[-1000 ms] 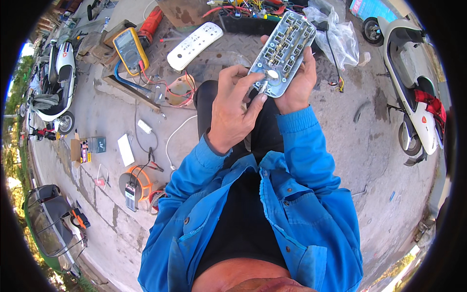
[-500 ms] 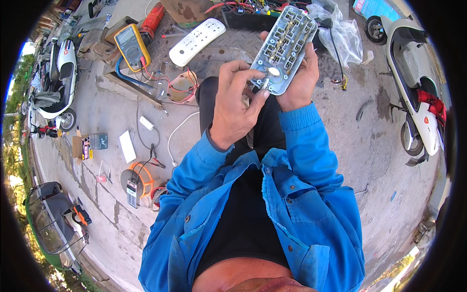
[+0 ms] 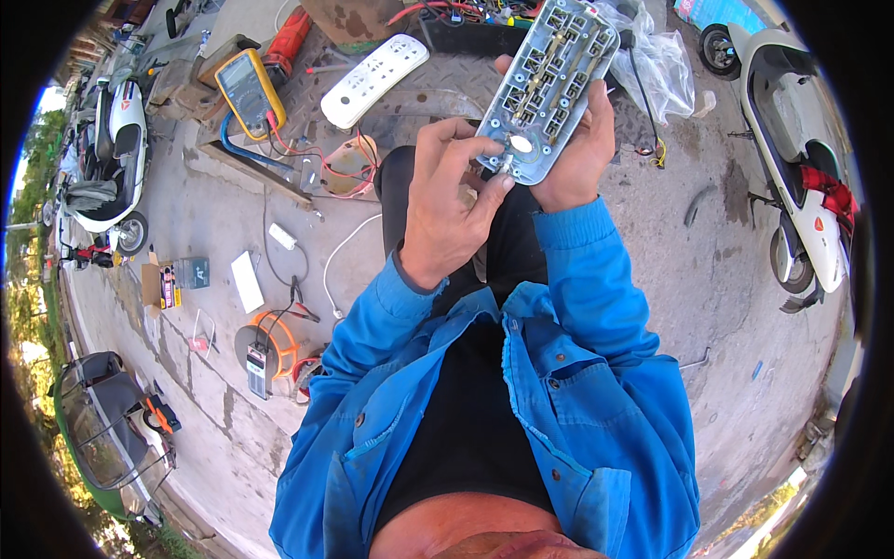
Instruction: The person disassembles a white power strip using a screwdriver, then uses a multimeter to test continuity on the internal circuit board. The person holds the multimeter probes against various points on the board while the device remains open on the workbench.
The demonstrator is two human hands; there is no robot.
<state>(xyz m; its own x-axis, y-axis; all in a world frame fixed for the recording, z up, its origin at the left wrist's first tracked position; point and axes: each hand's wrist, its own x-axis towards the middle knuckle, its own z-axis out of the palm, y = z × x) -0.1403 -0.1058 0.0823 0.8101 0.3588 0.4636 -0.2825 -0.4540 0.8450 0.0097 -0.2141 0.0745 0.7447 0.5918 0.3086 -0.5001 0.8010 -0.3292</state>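
Above the knees (image 3: pixel 397 191), the left hand (image 3: pixel 447 205) is curling its thumb and fingertips at the near end of an opened power-strip shell (image 3: pixel 548 91), whether pinching a small part I cannot tell, while the right hand (image 3: pixel 575 158) is clasping its right side. The shell is looking light, stiff and crackable, its long rims offering safer holds than its brass contacts (image 3: pixel 540 76). Across the concrete floor (image 3: pixel 726 354), one scooter (image 3: pixel 114 177) is standing at left, another scooter (image 3: pixel 821 244) at right.
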